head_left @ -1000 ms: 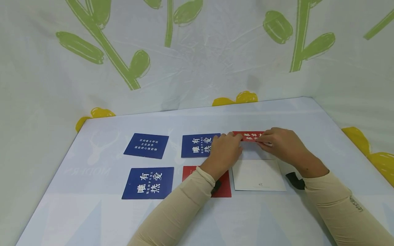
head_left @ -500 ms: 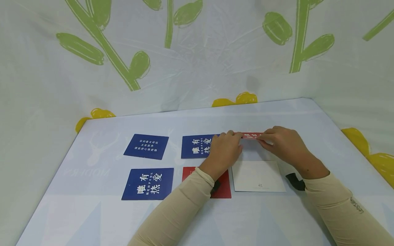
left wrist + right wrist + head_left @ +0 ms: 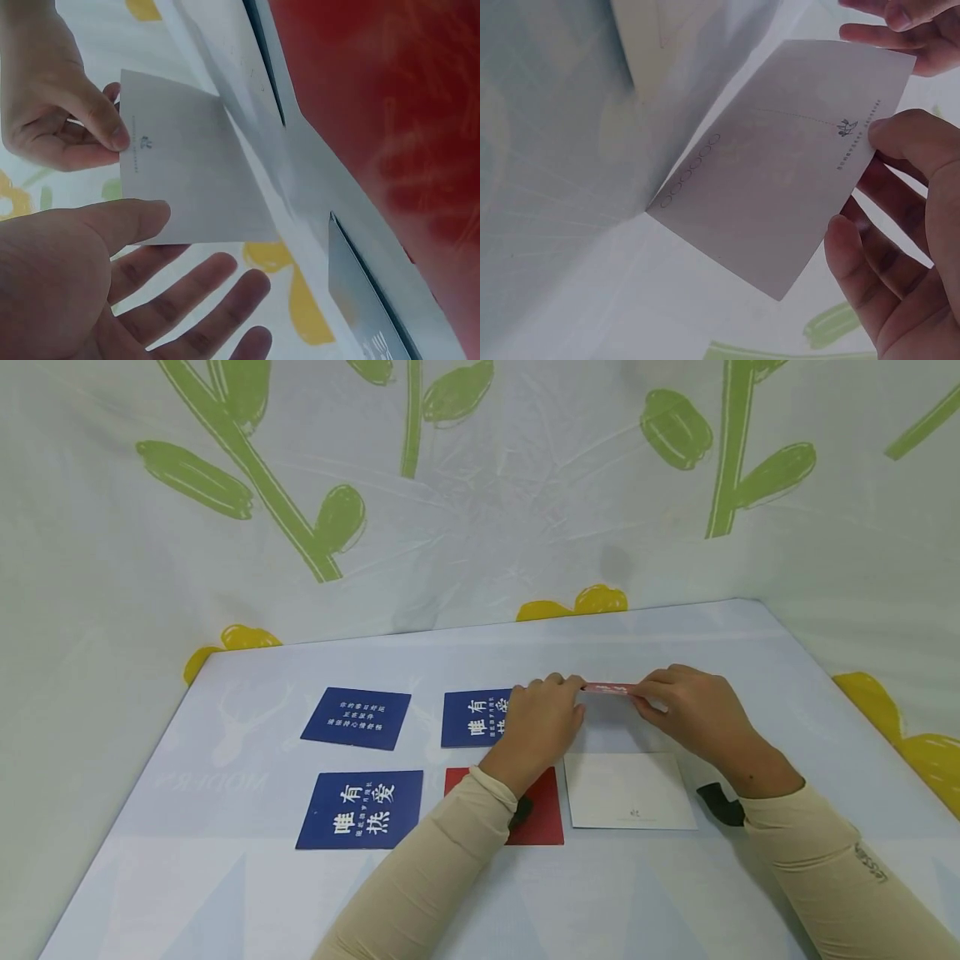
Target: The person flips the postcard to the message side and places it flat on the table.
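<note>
A card, red with white characters on one face, stands tilted on edge, seen in the head view as a thin red strip [image 3: 606, 688]. Its pale printed back [image 3: 187, 165] faces both wrist cameras. My right hand [image 3: 697, 714] pinches the card's upper edge between thumb and fingers, as the right wrist view shows on the card's back [image 3: 780, 172]. At the card's left end is my left hand [image 3: 540, 722]. Its fingers [image 3: 187, 322] are spread and its thumb overlaps the card's corner in the left wrist view; whether it touches, I cannot tell.
Two blue cards lie at left, one behind [image 3: 356, 718] and one in front [image 3: 362, 810]. Another blue card [image 3: 476, 718] is partly under my left hand. A red card [image 3: 540, 822] lies beneath my left forearm, beside a white card [image 3: 630, 793]. A patterned cloth [image 3: 480, 527] hangs behind the table.
The red card has tipped further up, its visible red face narrowing to a strip. My left hand has shifted slightly left, its fingers withdrawing from the card's end. My right hand keeps its pinch.
</note>
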### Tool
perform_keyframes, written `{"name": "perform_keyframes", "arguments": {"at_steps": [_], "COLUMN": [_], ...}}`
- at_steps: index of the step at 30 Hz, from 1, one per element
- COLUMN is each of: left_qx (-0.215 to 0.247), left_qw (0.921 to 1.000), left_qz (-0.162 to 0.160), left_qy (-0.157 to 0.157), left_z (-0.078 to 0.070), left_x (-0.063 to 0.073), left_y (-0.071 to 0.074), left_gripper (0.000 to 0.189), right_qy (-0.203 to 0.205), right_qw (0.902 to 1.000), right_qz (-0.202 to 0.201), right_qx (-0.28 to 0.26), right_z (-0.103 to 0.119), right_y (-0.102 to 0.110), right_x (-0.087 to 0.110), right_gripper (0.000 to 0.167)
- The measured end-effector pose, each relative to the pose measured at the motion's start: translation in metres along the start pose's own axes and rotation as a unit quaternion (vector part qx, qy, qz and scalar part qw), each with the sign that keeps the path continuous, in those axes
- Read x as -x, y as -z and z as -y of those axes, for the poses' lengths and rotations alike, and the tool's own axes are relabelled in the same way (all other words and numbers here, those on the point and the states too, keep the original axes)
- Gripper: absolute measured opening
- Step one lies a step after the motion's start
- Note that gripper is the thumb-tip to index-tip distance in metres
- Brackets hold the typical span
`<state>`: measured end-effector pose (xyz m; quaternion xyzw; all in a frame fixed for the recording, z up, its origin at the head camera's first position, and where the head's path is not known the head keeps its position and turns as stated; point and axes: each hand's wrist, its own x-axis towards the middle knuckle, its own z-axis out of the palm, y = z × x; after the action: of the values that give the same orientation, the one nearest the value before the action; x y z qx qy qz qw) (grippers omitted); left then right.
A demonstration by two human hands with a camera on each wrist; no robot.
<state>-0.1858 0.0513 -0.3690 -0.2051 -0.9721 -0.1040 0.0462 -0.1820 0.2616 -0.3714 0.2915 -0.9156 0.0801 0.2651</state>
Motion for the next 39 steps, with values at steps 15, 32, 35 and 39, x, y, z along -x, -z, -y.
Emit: {"name": "perform_keyframes", "arguments": {"at_steps": [15,32,35,39], "left_qx": [0.018,0.030,0.030,0.039], "left_qw": [0.9998,0.9993,0.9990,0.9979], "left_qz": [-0.007,-0.021,-0.032,-0.046], "left_qy": [0.005,-0.004,-0.012,-0.024], "left_z": [0.0008,0.0015,0.0011,0.0003], "left_x": [-0.0007,-0.0022,-0.0023,-0.0024], "left_y": [-0.0007,0.0006,0.0008,0.0011], "left_gripper": [0.058,0.061,0.062,0.065], "right_qy": [-0.016,-0.034,-0.038,-0.040], "right_qw": [0.9997,0.9981,0.9979,0.9979], "right_qz": [-0.017,-0.050,-0.051,-0.051], "right_qx": [-0.004,0.007,0.003,-0.007], "right_z": [0.0008,0.0000,0.0002,0.0004], "right_y": [0.0013,0.0020,0.0022,0.0019], "right_x": [-0.0006,0.0002,0.0003,0.0004], "right_gripper": [0.011,0.008,0.009,0.011]}}
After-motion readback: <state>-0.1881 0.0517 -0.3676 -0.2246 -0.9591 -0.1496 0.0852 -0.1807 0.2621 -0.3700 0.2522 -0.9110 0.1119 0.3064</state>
